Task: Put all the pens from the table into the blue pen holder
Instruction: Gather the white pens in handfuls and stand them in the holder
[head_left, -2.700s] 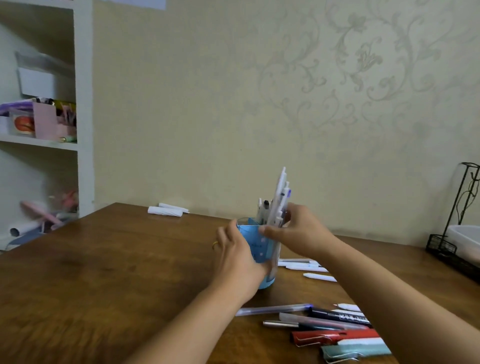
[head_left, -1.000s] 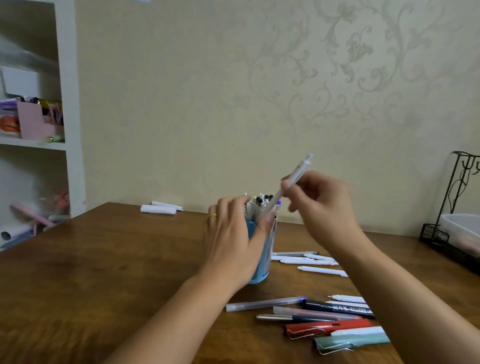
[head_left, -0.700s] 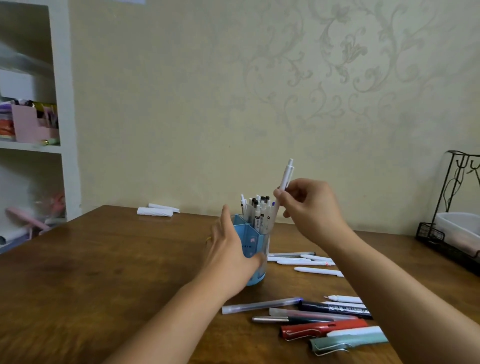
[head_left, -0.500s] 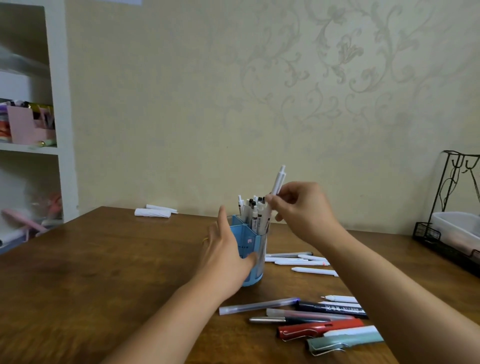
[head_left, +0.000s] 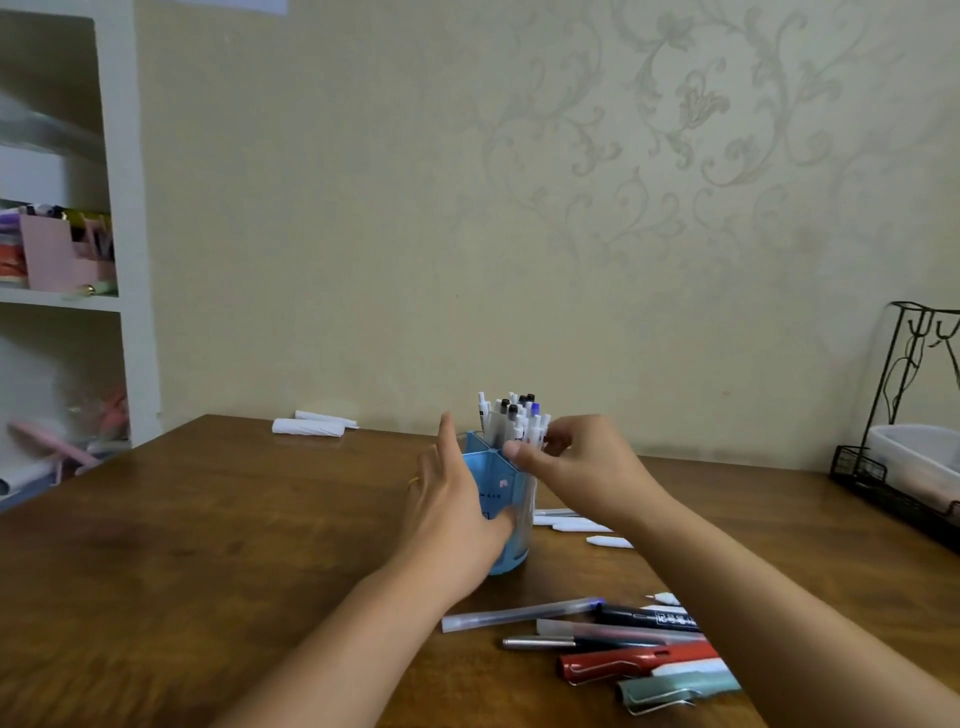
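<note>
Blue pen holder (head_left: 501, 499) stood mid worktop (head_left: 208, 545), packed with white pens (head_left: 511, 421). Left hand (head_left: 457, 519) wrapped round holder's side. Right hand (head_left: 582, 467) at rim, fingers pinching pen tops. More loose pens (head_left: 623, 649) lay near front, right of holder.

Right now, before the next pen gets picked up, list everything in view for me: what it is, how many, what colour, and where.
pen holder: one, blue, upright mid-table, between the hands
pens in holder: a bunch, mostly white with black or blue tips, standing upright
near pens: about eight loose, clear, black, silver, red, white, grey-green, front right of the table
far pens: about three showing, white, right of the holder, partly hidden by the right arm
paper rolls: two, white, far left edge
wire rack: one, black, right edge, holding a white tub
shelf: white, at left, with pink clutter
table: brown wood
left hand: steadying the holder
right hand: at the pen tops
</note>
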